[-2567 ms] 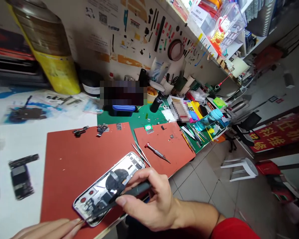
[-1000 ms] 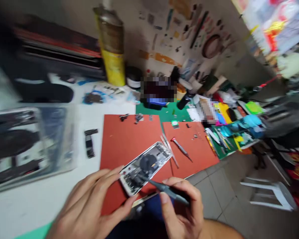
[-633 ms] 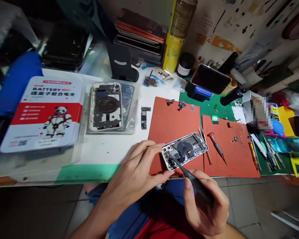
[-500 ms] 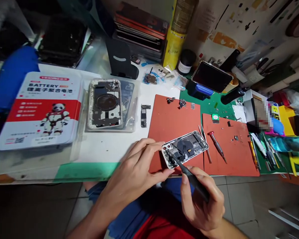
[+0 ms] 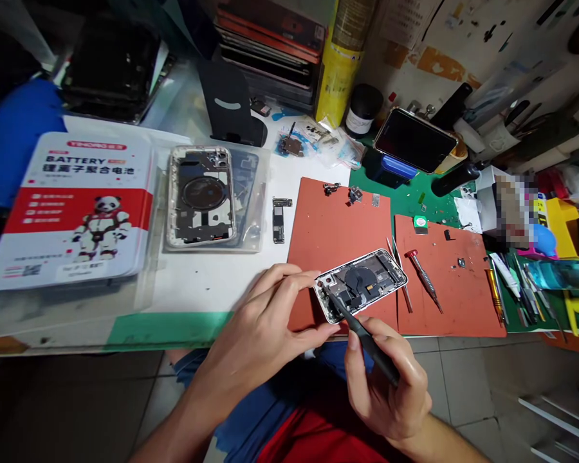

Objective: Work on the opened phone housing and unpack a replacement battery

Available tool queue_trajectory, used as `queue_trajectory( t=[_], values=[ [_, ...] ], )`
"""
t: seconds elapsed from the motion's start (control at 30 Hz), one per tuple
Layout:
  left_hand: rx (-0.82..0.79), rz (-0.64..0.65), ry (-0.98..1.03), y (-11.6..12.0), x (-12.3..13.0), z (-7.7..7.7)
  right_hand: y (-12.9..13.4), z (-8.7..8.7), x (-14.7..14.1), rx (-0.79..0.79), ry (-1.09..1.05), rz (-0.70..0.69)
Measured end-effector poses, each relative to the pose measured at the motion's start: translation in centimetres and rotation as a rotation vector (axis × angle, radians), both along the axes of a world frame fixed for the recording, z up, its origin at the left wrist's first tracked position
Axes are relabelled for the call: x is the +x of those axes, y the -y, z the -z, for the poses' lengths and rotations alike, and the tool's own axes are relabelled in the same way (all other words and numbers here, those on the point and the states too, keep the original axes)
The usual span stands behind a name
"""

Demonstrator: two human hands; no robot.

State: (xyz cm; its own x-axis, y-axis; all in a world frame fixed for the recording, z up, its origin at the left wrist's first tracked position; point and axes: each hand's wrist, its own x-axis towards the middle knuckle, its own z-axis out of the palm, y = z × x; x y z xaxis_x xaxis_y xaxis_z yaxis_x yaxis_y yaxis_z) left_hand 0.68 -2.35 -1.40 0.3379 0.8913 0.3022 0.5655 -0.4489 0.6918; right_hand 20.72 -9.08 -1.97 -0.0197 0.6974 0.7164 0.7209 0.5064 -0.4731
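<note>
One opened, white-rimmed phone housing [image 5: 359, 281] with a dark interior sits slanted over the left reddish-brown rectangular mat [image 5: 340, 222], near the white bench's [image 5: 197, 286] front edge. The left hand [image 5: 270, 321] has its grip closed on the housing's left end, fingers at one corner, thumb at the other. The right hand's [image 5: 399, 411] grip is closed around a dark grey pen-shaped tool [image 5: 370, 347], tip reaching inside that end; contact cannot be told.

Left of the grip of the left hand [image 5: 275, 321] on the phone [image 5: 359, 283], a tin [image 5: 72, 212] is placed; behind that grip, a circuit board [image 5: 278, 222] is laid on the table [image 5: 188, 296]; to its right, a screwdriver [image 5: 424, 281] is set on a mat [image 5: 463, 296].
</note>
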Motion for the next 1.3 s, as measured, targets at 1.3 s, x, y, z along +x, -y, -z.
queue_trajectory(
  t=[1.3],
  values=[
    [-0.027,0.017,0.004,0.1,-0.2,0.1,-1.5,-2.2,-0.2,0.108,0.328,-0.013]
  ],
)
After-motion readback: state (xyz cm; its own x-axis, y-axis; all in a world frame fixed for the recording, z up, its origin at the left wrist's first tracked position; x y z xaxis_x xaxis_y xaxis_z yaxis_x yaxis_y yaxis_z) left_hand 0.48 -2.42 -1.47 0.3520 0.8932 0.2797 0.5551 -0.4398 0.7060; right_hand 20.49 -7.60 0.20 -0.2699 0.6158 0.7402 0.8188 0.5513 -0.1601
